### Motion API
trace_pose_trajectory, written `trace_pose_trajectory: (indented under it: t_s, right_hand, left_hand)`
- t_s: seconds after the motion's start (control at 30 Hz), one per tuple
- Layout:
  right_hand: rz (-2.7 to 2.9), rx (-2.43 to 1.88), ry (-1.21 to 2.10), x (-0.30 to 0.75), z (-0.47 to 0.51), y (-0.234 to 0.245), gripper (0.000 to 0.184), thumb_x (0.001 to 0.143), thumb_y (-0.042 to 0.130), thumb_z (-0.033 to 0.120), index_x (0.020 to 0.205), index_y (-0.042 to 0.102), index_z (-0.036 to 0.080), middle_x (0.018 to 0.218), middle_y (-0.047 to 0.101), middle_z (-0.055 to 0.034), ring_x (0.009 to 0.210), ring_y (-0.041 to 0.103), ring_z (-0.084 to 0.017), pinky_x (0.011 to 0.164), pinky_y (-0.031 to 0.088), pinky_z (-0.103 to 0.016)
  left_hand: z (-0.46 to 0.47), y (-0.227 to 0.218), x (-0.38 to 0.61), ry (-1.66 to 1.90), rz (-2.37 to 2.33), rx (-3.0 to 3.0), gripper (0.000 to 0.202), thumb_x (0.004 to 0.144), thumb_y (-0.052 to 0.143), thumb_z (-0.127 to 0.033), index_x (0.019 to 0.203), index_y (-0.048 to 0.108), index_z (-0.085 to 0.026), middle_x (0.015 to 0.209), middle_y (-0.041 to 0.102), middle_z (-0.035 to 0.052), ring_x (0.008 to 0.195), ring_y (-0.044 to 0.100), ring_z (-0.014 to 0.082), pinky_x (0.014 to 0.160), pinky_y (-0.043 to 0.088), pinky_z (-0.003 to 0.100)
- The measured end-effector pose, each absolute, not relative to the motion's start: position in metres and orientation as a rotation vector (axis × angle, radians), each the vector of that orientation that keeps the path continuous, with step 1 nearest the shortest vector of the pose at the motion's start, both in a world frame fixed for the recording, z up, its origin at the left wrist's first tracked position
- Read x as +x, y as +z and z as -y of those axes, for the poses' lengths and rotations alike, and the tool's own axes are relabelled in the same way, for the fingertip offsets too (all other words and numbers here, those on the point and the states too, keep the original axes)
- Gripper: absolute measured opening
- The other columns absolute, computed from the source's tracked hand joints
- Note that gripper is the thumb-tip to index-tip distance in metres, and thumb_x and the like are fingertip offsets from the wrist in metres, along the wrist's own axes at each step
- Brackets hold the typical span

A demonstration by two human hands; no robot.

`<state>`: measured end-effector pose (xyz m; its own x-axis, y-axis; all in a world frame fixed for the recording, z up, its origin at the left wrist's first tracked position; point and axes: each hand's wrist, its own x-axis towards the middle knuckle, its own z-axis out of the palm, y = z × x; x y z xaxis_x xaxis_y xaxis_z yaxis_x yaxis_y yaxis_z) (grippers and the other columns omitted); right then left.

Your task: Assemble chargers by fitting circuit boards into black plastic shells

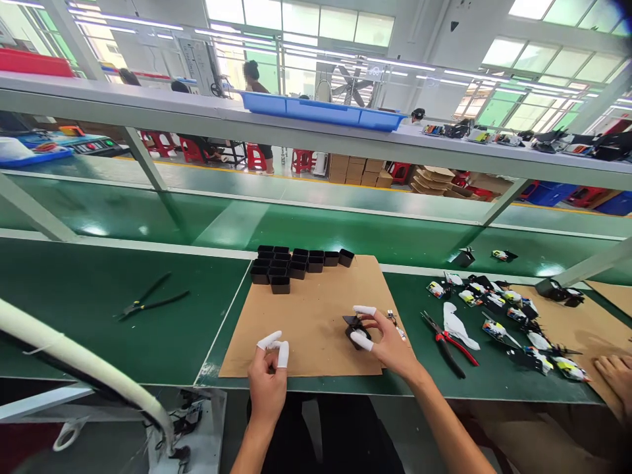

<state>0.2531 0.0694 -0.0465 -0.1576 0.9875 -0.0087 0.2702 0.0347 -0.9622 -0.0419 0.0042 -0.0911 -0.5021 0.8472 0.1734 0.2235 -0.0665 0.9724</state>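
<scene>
My right hand (390,342), with white finger cots on thumb and forefinger, grips a small black plastic case (351,324) just over the brown cardboard sheet (316,322). Part of the case is hidden behind the fingers. My left hand (268,375) is over the front of the cardboard, thumb and forefinger curled almost together, also in white cots; nothing shows between them. Beyond it, several black open-topped boxes (280,284) stand in rows along the back of the sheet. A small white and metallic part (395,326) lies beside my right hand.
To the right are red-and-black pliers (449,345), a white cloth-like piece (458,326) and several small wired assemblies (498,296). Another person's hand (615,375) rests at the far right. Dark-handled pliers (148,303) lie left. A thick white hose (83,368) crosses the lower left.
</scene>
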Motion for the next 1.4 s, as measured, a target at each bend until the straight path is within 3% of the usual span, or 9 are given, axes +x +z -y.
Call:
trace_pose_trajectory:
  t_s: [0.2, 0.3, 0.43, 0.6, 0.77, 0.93, 1.07, 1.2, 1.4]
  right_hand:
    - [1.489, -1.263, 1.349, 0.243, -0.102, -0.029, 0.047, 0.078, 0.093, 0.048, 0.115, 0.081, 0.022, 0.099, 0.08, -0.0055, 0.091, 0.075, -0.025, 0.093, 0.06, -0.045]
    - [1.413, -1.202, 1.461, 0.233, -0.106, -0.012, 0.049, 0.074, 0.096, 0.051, 0.107, 0.08, 0.019, 0.089, 0.077, -0.0033, 0.082, 0.073, -0.021, 0.082, 0.059, -0.038]
    - [1.353, -1.096, 1.612, 0.21, -0.098, 0.017, 0.043, 0.075, 0.098, 0.048, 0.101, 0.08, 0.019, 0.091, 0.077, -0.0031, 0.084, 0.072, -0.019, 0.08, 0.058, -0.033]
    - [1.279, -1.002, 1.774, 0.184, -0.088, 0.051, 0.042, 0.073, 0.099, 0.05, 0.091, 0.077, 0.02, 0.083, 0.075, -0.001, 0.075, 0.07, -0.016, 0.069, 0.057, -0.028]
    - [1.216, -0.953, 1.809, 0.173, -0.093, 0.063, 0.04, 0.072, 0.1, 0.048, 0.087, 0.076, 0.019, 0.081, 0.076, -0.0013, 0.071, 0.069, -0.015, 0.067, 0.057, -0.028]
    - [1.276, -1.045, 1.584, 0.169, -0.123, 0.055, 0.041, 0.073, 0.099, 0.051, 0.092, 0.077, 0.021, 0.083, 0.076, -0.0018, 0.075, 0.071, -0.017, 0.072, 0.06, -0.031]
    - [1.552, -1.187, 0.979, 0.172, -0.179, 0.052, 0.036, 0.087, 0.086, 0.057, 0.1, 0.077, 0.025, 0.096, 0.079, -0.005, 0.083, 0.075, -0.022, 0.08, 0.063, -0.037]
    - [1.669, -1.242, 0.609, 0.179, -0.26, 0.05, 0.034, 0.094, 0.077, 0.056, 0.107, 0.076, 0.025, 0.101, 0.081, -0.007, 0.084, 0.074, -0.024, 0.087, 0.062, -0.042]
    - [1.673, -1.443, 0.503, 0.178, -0.377, 0.022, 0.025, 0.102, 0.075, 0.042, 0.11, 0.073, 0.019, 0.097, 0.078, -0.0037, 0.087, 0.074, -0.02, 0.091, 0.062, -0.042]
  left_hand:
    - [-0.001, -0.085, -0.039, 1.529, -1.732, 1.306, 0.048, 0.098, 0.066, -0.058, 0.122, 0.073, -0.016, 0.056, 0.042, -0.011, 0.051, 0.047, 0.0147, 0.062, 0.048, 0.029]
    - [0.004, -0.067, -0.023, 1.445, -1.692, 1.444, 0.05, 0.087, 0.079, -0.054, 0.122, 0.073, -0.019, 0.073, 0.064, -0.0049, 0.049, 0.041, 0.0114, 0.054, 0.044, 0.028]
    - [0.005, -0.03, 0.004, 1.286, -1.622, 1.752, 0.074, 0.074, 0.091, -0.048, 0.138, 0.065, -0.022, 0.101, 0.074, 0.0035, 0.061, 0.057, 0.0156, 0.062, 0.056, 0.033]
    - [-0.004, -0.005, 0.01, 1.304, -1.577, 1.742, 0.039, 0.085, 0.075, -0.025, 0.124, 0.069, -0.024, 0.098, 0.08, 0.0059, 0.075, 0.074, 0.0238, 0.072, 0.059, 0.035]
    - [-0.007, 0.002, 0.0, 1.349, -1.552, 1.755, 0.028, 0.087, 0.076, -0.028, 0.115, 0.071, -0.025, 0.094, 0.082, 0.0062, 0.079, 0.079, 0.0292, 0.073, 0.059, 0.038]
    - [-0.029, -0.009, 0.003, 1.308, -1.719, 1.644, 0.056, 0.086, 0.084, -0.049, 0.132, 0.065, -0.023, 0.083, 0.074, 0.0014, 0.068, 0.073, 0.0254, 0.066, 0.056, 0.036]
    - [-0.059, -0.041, 0.005, 1.26, -1.787, 1.409, 0.07, 0.088, 0.079, -0.059, 0.144, 0.058, -0.022, 0.086, 0.072, 0.0006, 0.07, 0.071, 0.0238, 0.072, 0.055, 0.038]
    - [-0.081, -0.082, 0.009, 1.382, -1.572, 1.193, 0.047, 0.094, 0.072, -0.058, 0.123, 0.07, -0.021, 0.077, 0.069, -0.0002, 0.074, 0.069, 0.022, 0.078, 0.057, 0.035]
    - [-0.09, -0.126, 0.02, 1.62, -1.567, 1.146, 0.046, 0.089, 0.075, -0.068, 0.101, 0.079, -0.024, 0.057, 0.057, -0.0046, 0.053, 0.057, 0.0176, 0.064, 0.054, 0.031]
